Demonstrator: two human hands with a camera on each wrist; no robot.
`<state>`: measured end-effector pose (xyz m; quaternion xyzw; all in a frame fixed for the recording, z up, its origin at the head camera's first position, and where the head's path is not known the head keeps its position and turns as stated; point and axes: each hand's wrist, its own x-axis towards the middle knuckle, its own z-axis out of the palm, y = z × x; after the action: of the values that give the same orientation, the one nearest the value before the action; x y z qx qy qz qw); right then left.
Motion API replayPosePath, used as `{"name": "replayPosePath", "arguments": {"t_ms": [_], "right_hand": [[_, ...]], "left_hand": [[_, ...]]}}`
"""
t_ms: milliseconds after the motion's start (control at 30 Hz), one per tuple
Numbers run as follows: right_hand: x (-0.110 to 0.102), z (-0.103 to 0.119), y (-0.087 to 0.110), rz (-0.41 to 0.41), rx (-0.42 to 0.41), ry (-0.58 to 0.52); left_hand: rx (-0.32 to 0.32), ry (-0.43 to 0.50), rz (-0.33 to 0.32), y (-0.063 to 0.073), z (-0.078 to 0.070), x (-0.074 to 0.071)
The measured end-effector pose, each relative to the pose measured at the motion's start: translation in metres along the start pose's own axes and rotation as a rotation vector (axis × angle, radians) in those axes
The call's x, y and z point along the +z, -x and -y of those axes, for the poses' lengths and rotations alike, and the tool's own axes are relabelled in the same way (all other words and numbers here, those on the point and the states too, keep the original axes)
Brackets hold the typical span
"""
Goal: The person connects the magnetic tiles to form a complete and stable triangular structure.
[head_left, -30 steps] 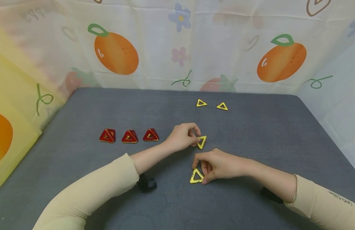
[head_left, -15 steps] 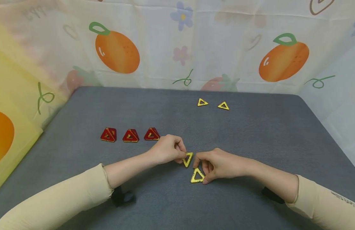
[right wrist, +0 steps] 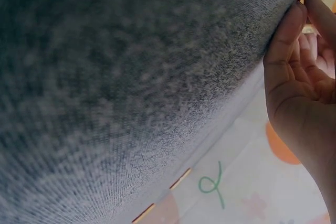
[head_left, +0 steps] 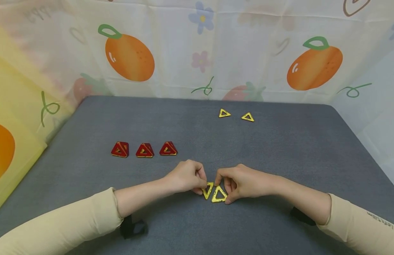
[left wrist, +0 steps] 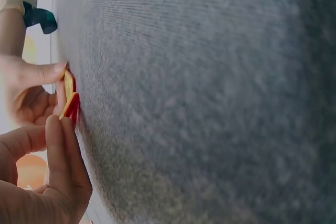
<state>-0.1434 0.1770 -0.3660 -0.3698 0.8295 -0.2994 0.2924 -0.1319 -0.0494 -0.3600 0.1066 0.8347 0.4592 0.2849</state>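
In the head view my left hand (head_left: pixel 185 177) pinches a yellow triangular magnetic tile (head_left: pixel 210 191) with its point toward me. Close beside it, a second yellow triangular magnetic tile (head_left: pixel 218 200) lies on the table, its point facing away. My right hand (head_left: pixel 243 182) holds that one between thumb and index finger at its right edge and top corner. The two tiles are side by side; whether they touch is hard to tell. From the left wrist, the tiles are seen edge-on between my left hand (left wrist: pixel 58 166) and my right hand (left wrist: pixel 31 87), with red undersides.
Three small red pyramids (head_left: pixel 145 151) built from triangular tiles stand in a row to the left. Two more yellow triangular tiles, a left one (head_left: pixel 224 113) and a right one (head_left: pixel 248 117), lie near the back edge. A printed curtain (head_left: pixel 171 53) hangs behind the grey table (head_left: pixel 296 148).
My left hand has brought its yellow tile toward me and leftward, down beside the other tile. My right hand stays on its tile.
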Motion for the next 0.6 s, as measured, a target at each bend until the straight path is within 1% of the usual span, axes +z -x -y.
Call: {"name": "replayPosePath", "arguments": {"t_ms": [133, 233, 467, 600], "right_hand": [[0.0003, 0.0007, -0.0004, -0.008, 0.003, 0.015], [0.0001, 0.0019, -0.0004, -0.011, 0.011, 0.023], [0.0, 0.002, 0.0004, -0.017, -0.009, 0.048], [0.0001, 0.0017, 0.0005, -0.025, -0.022, 0.054]], "left_hand": [[-0.011, 0.012, -0.001, -0.0008, -0.001, 0.0033], [-0.001, -0.006, 0.001, -0.0023, -0.002, 0.0047], [0.047, -0.079, 0.005, -0.0058, -0.0044, 0.0074], [0.091, -0.09, 0.014, -0.0072, -0.003, 0.0073]]}}
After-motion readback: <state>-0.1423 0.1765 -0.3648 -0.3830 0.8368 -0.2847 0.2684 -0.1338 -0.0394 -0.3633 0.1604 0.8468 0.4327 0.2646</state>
